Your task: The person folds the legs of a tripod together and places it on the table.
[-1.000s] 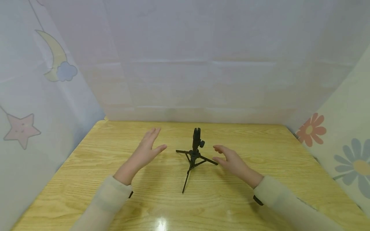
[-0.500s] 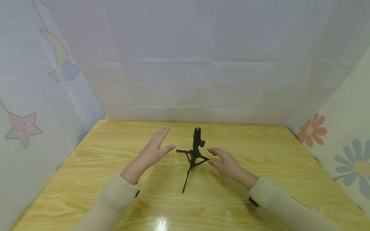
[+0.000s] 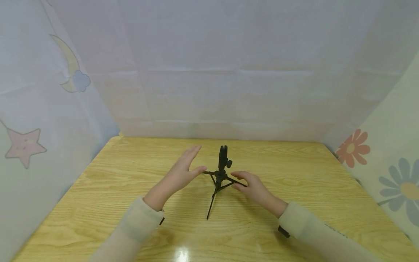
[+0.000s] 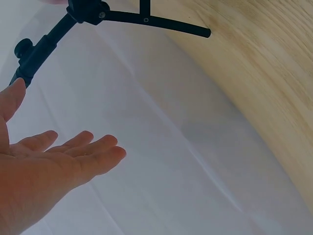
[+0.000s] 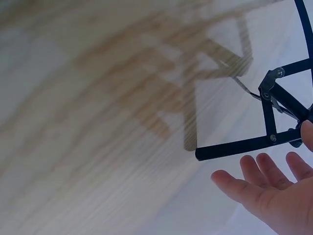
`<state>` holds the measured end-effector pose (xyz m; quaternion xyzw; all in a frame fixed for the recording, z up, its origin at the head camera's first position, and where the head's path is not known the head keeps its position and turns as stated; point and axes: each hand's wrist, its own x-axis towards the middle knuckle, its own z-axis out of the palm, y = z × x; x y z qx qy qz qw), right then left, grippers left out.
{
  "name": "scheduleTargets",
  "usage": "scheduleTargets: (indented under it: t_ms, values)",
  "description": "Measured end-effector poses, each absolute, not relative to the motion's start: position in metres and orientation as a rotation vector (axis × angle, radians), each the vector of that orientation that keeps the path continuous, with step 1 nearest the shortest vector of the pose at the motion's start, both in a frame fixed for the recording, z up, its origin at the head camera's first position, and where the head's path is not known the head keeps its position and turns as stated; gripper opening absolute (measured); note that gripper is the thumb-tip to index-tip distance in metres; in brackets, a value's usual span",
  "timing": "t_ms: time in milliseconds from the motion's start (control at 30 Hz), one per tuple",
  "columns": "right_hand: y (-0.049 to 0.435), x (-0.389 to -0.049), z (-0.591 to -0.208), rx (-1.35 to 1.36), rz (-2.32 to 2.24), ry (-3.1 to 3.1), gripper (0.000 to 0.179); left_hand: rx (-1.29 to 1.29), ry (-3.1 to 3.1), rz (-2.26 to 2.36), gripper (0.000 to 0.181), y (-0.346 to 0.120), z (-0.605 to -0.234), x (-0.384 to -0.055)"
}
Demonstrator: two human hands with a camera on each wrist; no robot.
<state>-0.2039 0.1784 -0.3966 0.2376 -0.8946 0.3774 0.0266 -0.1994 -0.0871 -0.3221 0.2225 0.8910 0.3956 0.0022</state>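
In the head view, we see a black three-legged tripod stand with a round side knob [image 3: 229,163], its tripod body [image 3: 220,175] upright near the middle of a yellow wood-grain table [image 3: 98,203]. To its left, a person's left hand [image 3: 181,175] extends straight fingers and a raised thumb, gripping nothing; the thumb overlaps the left leg's end, and we cannot tell whether they touch. To its right, the right hand [image 3: 253,186] curves its fingers loosely beside the right leg, holding nothing. We note cream sleeves on both arms and, at the far side, a pale cloth backdrop [image 3: 209,91].

In the left wrist view, we find four extended fingers [image 4: 100,159] well apart from the stand.

In the right wrist view, we see relaxed fingers [image 5: 244,188] just beside one black leg [image 5: 239,146].
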Motion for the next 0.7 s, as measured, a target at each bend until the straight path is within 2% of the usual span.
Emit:
scheduleTargets:
  t_ms: [700]
  values:
    - [0.168,-0.208,-0.398,0.693,1.261,-2.719,0.029,0.727,2.663,1.504,0.064,-0.052,-0.320,-0.202]
